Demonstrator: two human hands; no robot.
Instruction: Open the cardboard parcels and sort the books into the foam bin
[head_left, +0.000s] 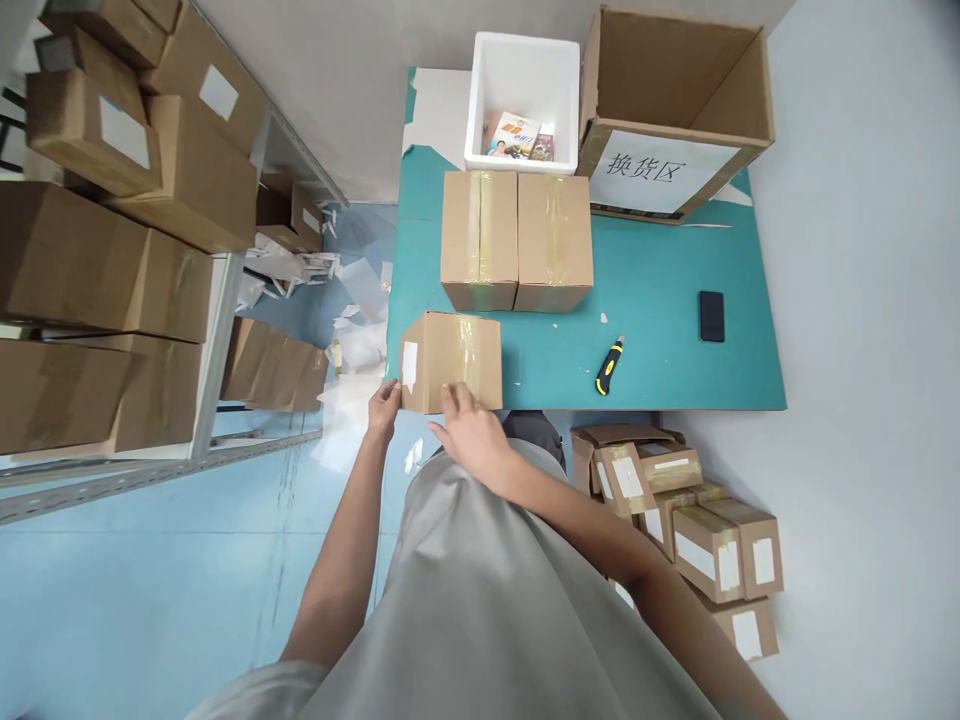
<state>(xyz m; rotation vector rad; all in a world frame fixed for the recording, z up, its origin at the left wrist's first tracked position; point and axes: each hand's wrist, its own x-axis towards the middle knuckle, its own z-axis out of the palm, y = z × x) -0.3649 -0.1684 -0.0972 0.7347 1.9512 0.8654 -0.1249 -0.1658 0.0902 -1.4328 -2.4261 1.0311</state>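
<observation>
A taped cardboard box [480, 360] with a white label [409, 366] on its left end stands at the near left corner of the green table. My left hand [384, 408] is at that box's lower left corner, its fingers curled and pressed together; what they hold, if anything, is hidden. Across the near part of the box lies my right hand [472, 430], fingers stretched out and resting on the cardboard. Just behind it, two more taped boxes [480, 230] stand side by side.
On the green table [660, 300] lie a yellow-black utility knife [610, 366] and a phone [712, 316]. Behind are a white foam box [523, 100] with booklets and a large open carton [675, 110]. Boxes fill the left shelf [217, 350]; more boxes [709, 550] are stacked at lower right.
</observation>
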